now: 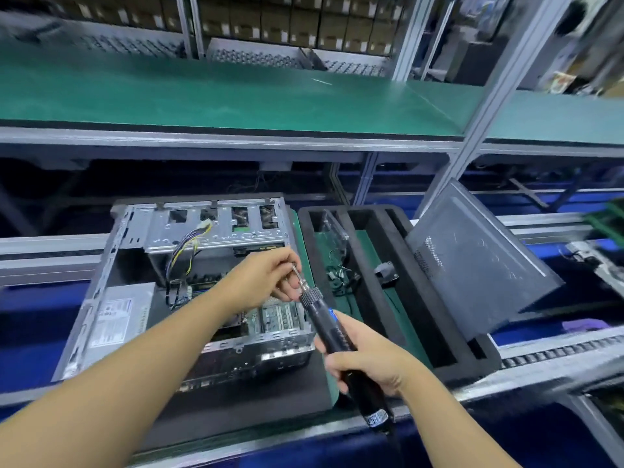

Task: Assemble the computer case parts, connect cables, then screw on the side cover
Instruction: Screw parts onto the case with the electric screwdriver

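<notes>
An open computer case (135,238) lies on its side on a dark pad, its drive cage, coloured cables (184,248) and power supply (118,319) exposed. My right hand (364,356) grips a black electric screwdriver (332,327) that points up and to the left above the case. My left hand (270,276) pinches the screwdriver's metal bit (299,276) at its tip. The grey side cover (472,261) leans tilted to the right, resting on a black foam tray (418,298).
The foam tray holds loose cables (339,276), a clear plastic piece (334,224) and a small black part (386,273). A green-topped shelf (236,96) runs above the conveyor line. An aluminium post (479,130) rises at the right. Roller rails (557,352) run along the front right.
</notes>
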